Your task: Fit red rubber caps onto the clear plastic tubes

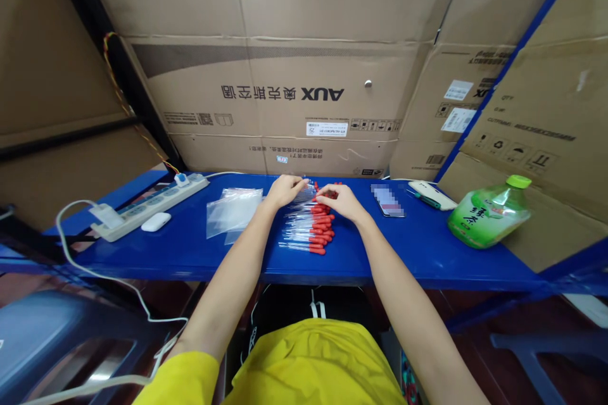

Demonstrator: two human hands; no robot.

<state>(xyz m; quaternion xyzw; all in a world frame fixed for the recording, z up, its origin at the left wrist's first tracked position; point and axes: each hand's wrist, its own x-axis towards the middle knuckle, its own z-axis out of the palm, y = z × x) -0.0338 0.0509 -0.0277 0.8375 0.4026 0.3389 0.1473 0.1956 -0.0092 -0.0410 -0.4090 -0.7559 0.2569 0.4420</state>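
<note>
Droppers with clear tubes and red bulbs [319, 228] lie in a loose row on the blue table, their bulbs toward the right. At the far end of the row, my left hand [286, 190] has its fingers closed at the clear tube ends. My right hand [342, 200] pinches with thumb and forefinger at the red bulb end there, while more bulbs show behind its fingers. The fingertips hide part of what they hold. Beside my left forearm lies a stack of clear plastic bags [232, 210], partly covered by that arm.
On the left are a power strip [152, 205] with a plugged-in white cable and a white earphone case [156, 221]. A phone [388, 200], a green-handled tool [424, 198], a white flat object [439, 196] and a green tea bottle [489, 215] stand right. Cardboard [285, 69] walls the back.
</note>
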